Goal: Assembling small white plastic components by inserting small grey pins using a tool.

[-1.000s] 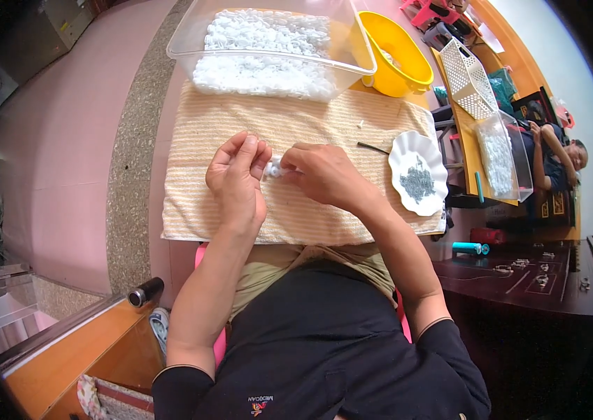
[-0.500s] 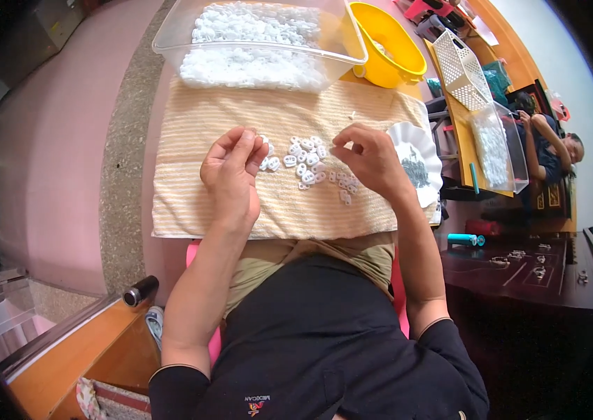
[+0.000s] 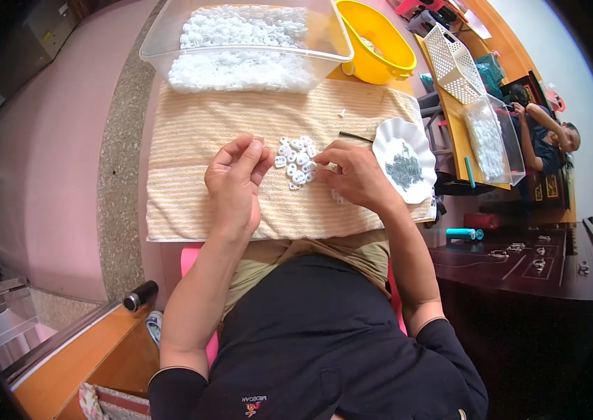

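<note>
Small white plastic pieces (image 3: 296, 157) with holes lie in a loose pile on a striped towel (image 3: 191, 154). Left of the pile, my left hand (image 3: 239, 175) is raised, thumb and fingertips pressed together; whatever they hold is hidden. My right hand (image 3: 358, 173) bends over the pile's right side, fingertips pinched at a white piece there. A few more pieces show partly under that hand. To its right stands a white scalloped dish (image 3: 388, 135) holding many tiny dark grey parts. Between hand and dish lies a thin black rod (image 3: 356, 136).
A clear bin (image 3: 331, 50) full of white pieces stands at the towel's far edge, beside a yellow tub (image 3: 375, 31). On the right, a side table carries a white perforated basket (image 3: 450, 59) and another clear bin (image 3: 510, 143). A person (image 3: 541, 133) sits behind it.
My right hand has come down and left onto the pile's right side, uncovering the black rod and more of the dish. My left hand stays pinched in nearly the same place. The view has shifted slightly.
</note>
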{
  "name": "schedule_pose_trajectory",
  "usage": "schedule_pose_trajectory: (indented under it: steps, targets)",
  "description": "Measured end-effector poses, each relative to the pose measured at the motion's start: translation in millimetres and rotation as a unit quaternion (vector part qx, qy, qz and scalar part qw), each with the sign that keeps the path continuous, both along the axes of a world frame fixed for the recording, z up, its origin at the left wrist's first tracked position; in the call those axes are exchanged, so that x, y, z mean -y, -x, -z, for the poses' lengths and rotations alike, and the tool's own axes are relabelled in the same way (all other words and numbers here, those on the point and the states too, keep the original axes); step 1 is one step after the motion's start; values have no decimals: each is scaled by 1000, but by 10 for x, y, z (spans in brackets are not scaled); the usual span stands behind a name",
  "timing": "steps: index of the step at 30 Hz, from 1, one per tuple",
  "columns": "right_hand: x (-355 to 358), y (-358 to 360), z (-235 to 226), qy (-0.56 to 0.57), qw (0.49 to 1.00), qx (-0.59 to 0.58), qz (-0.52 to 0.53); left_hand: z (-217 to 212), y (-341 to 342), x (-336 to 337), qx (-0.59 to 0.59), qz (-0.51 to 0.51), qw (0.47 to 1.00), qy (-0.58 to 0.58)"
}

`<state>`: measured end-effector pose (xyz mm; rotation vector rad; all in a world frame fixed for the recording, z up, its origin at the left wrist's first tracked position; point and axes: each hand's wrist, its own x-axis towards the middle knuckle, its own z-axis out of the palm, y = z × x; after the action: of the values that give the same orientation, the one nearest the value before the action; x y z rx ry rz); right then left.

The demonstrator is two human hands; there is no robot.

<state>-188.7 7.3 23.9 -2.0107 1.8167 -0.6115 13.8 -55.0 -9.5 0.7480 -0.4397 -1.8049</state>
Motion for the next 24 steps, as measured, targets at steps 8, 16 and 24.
schedule_pose_trajectory:
  steps: [8, 16, 24]
  targets:
    - [-46, -25, 37, 18, 999, -24, -13, -17, 29, -36, -4, 13, 1000, 4]
    - [-138, -31, 18, 6, 999, -6, 31, -1, 46, -59, -4, 22, 1000, 5]
    - [-145, 0, 50, -11, 1000, -2, 24, -3, 56, -82, -6, 36, 999, 7]
